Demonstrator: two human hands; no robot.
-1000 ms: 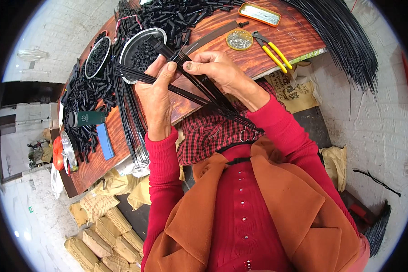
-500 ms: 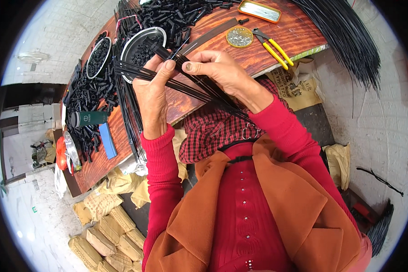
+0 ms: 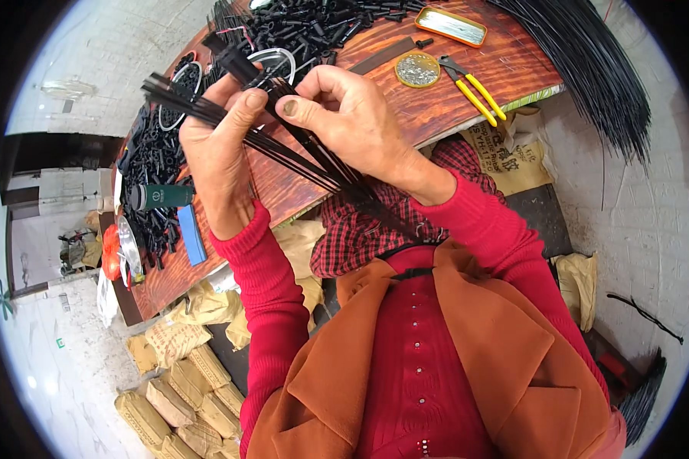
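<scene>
pliers (image 3: 476,90) right of round tin (image 3: 416,69), on table (image 3: 467,122)

One cam only, worn on the head, looking down and a bit fwd. It is v. close to the left hand (image 3: 220,157) and right hand (image 3: 352,122), which sit near the top middle. The wooden table (image 3: 406,130) runs across the top; the floor shows at the sides. Wide fisheye lens, so straight edges bend near the round rim.

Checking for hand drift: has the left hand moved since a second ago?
Yes: the left hand has risen toward the white ring on the table, carrying the black rods.
</scene>
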